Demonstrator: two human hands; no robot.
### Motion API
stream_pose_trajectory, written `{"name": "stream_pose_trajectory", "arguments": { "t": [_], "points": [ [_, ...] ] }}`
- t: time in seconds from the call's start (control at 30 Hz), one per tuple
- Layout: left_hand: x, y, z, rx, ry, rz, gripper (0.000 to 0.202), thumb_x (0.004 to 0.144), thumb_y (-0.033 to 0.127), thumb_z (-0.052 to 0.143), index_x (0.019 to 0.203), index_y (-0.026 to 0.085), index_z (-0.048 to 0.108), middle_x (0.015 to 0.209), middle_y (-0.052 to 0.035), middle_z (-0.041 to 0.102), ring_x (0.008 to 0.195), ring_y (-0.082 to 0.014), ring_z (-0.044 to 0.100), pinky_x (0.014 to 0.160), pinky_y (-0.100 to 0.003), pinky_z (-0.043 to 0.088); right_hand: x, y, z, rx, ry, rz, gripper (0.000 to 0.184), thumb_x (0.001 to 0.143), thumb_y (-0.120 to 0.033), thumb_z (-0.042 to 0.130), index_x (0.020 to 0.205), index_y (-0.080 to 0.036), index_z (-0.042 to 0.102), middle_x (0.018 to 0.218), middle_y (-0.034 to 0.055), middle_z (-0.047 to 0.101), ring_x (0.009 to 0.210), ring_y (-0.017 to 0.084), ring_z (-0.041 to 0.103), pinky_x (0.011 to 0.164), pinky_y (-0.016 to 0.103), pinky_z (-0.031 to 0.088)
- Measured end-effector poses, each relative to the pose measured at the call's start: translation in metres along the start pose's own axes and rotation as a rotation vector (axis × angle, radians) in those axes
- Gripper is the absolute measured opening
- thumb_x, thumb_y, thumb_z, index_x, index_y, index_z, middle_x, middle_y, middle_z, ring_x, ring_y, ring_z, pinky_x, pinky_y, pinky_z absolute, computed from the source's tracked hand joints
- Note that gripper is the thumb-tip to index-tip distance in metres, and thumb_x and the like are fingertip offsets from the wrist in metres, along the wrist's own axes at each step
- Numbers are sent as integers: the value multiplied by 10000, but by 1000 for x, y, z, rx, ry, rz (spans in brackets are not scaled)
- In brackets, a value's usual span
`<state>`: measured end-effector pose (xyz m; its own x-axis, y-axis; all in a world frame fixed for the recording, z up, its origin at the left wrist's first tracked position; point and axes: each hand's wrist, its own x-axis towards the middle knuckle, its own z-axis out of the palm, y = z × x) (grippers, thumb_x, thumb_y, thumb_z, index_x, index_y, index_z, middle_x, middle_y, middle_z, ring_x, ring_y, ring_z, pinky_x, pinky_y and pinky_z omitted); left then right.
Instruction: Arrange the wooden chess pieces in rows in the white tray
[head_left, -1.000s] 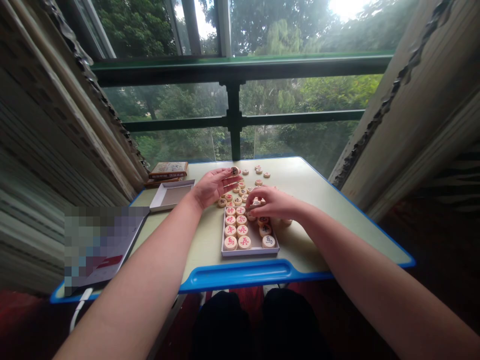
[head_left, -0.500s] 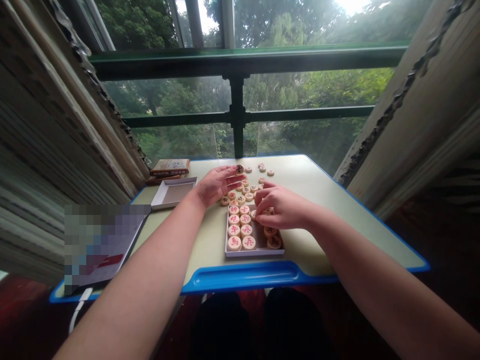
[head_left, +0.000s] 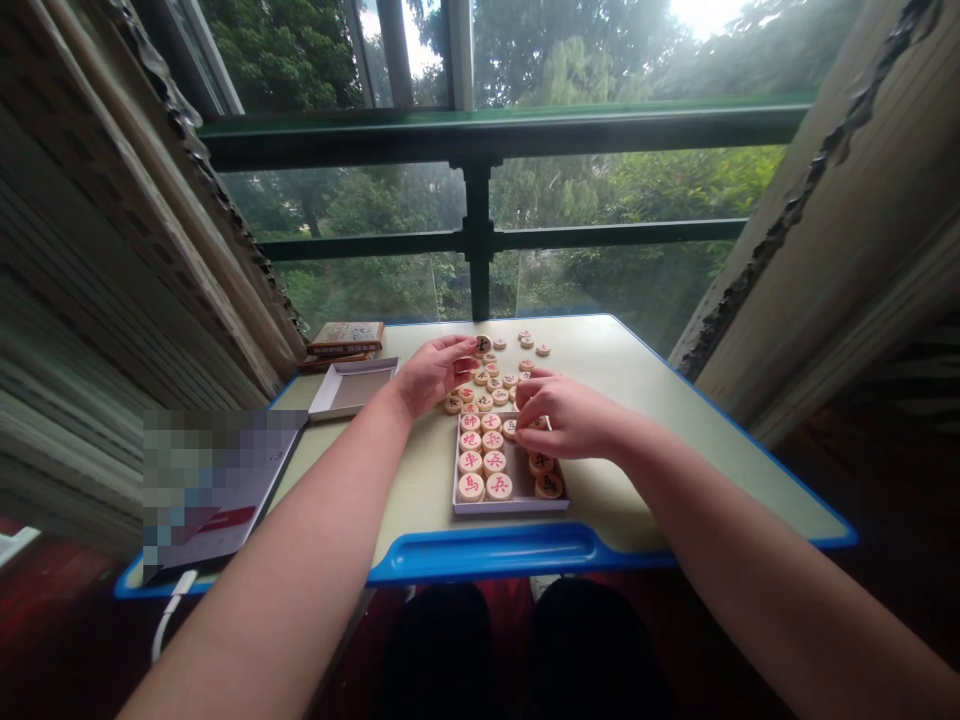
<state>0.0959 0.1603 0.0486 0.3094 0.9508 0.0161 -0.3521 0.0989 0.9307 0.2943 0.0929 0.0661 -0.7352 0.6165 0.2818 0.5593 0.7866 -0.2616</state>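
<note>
In the box (head_left: 510, 506), far end, third column, lies a dark-marked piece (head_left: 511, 429); more of its face shows than a second ago, suggesting it is now seated. The right hand (head_left: 574, 415) bends close over it, grip cannot be told, and partly hides the right-side pieces (head_left: 548, 486). The left hand (head_left: 435, 375) pinches a second piece (head_left: 484, 344) above loose pieces (head_left: 500, 397). Farther left: a shallow tray (head_left: 360, 386), books (head_left: 343, 339) behind.

A shallow white box (head_left: 511, 507) sat open on the desk (head_left: 637, 420). Two left columns held eight red-lettered xiangqi pieces (head_left: 471, 461), face up; black-lettered pieces (head_left: 549, 486) lined its right wall, partly hidden. Loose pieces (head_left: 499, 397) lay beyond. The left hand (head_left: 441, 369) held one black-lettered piece (head_left: 484, 344), raised.
</note>
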Motion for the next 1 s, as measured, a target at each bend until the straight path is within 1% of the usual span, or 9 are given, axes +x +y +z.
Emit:
{"name": "stream_pose_trajectory", "arguments": {
  "t": [0.1, 0.27, 0.37, 0.57, 0.67, 0.77, 0.87, 0.93, 1.0],
  "points": [
    [-2, 0, 0, 67, -35, -2, 220, 610, 244, 783, 765, 133, 672, 742, -27, 672, 458, -18, 436, 435, -159, 317, 2, 4, 1, -8, 82, 39, 216, 783, -229, 567, 615, -198, 699, 703, 41, 579, 722, 163, 531, 749, 332, 443],
    [-7, -1, 5, 196, -120, -25, 239, 612, 287, 781, 765, 122, 700, 719, -43, 663, 415, -4, 350, 387, -175, 245, 5, 16, 8, -88, 425, 216, 143, 780, -265, 597, 875, -194, 675, 899, 67, 578, 783, 174, 561, 692, 312, 458],
    [-9, -3, 7, 261, -172, -27, 251, 599, 309, 787, 750, 123, 712, 681, -39, 644, 415, -11, 347, 381, -187, 222, 5, 20, 13, -89, 456, 191, 279, 767, -314, 630, 1023, -208, 600, 942, 64, 572, 796, 178, 564, 680, 311, 467],
    [-13, -5, 12, 290, -158, -68, 247, 590, 330, 788, 724, 138, 710, 601, -16, 603, 390, -12, 337, 361, -186, 197, 6, 19, 15, -111, 491, 114, 222, 800, -345, 604, 954, -185, 600, 837, 60, 591, 761, 177, 546, 667, 295, 453],
    [-13, -6, 12, 302, -169, -83, 250, 590, 326, 788, 721, 131, 702, 574, -8, 575, 386, -10, 335, 352, -178, 194, 7, 19, 13, -62, 493, 115, 220, 781, -333, 622, 941, -183, 617, 817, 50, 588, 741, 163, 539, 672, 283, 445],
    [-12, -5, 11, 304, -184, -88, 258, 599, 323, 781, 740, 123, 700, 624, -28, 607, 413, -18, 373, 374, -176, 244, 6, 17, 8, 6, 436, 177, 200, 752, -306, 638, 902, -173, 641, 793, 39, 587, 721, 152, 534, 661, 270, 434],
    [-10, -2, 8, 256, -94, -17, 265, 604, 321, 773, 759, 120, 697, 745, -68, 667, 463, -31, 424, 426, -181, 312, 5, 13, 1, 55, 308, 255, 211, 720, -296, 656, 886, -166, 668, 782, 34, 590, 725, 154, 539, 661, 267, 428],
    [-9, 0, 6, 216, -17, 38, 254, 601, 313, 773, 744, 121, 688, 759, -74, 678, 469, -33, 428, 438, -179, 322, 4, 12, -1, 78, 205, 270, 219, 712, -314, 664, 879, -175, 688, 779, 31, 596, 732, 156, 545, 669, 266, 428],
    [-9, 1, 5, 193, 8, 56, 248, 596, 305, 774, 727, 119, 676, 740, -71, 676, 460, -30, 417, 429, -173, 312, 4, 10, -2, 95, 124, 289, 245, 707, -351, 667, 885, -186, 702, 792, 31, 607, 745, 161, 554, 671, 264, 432]
  ]
}}
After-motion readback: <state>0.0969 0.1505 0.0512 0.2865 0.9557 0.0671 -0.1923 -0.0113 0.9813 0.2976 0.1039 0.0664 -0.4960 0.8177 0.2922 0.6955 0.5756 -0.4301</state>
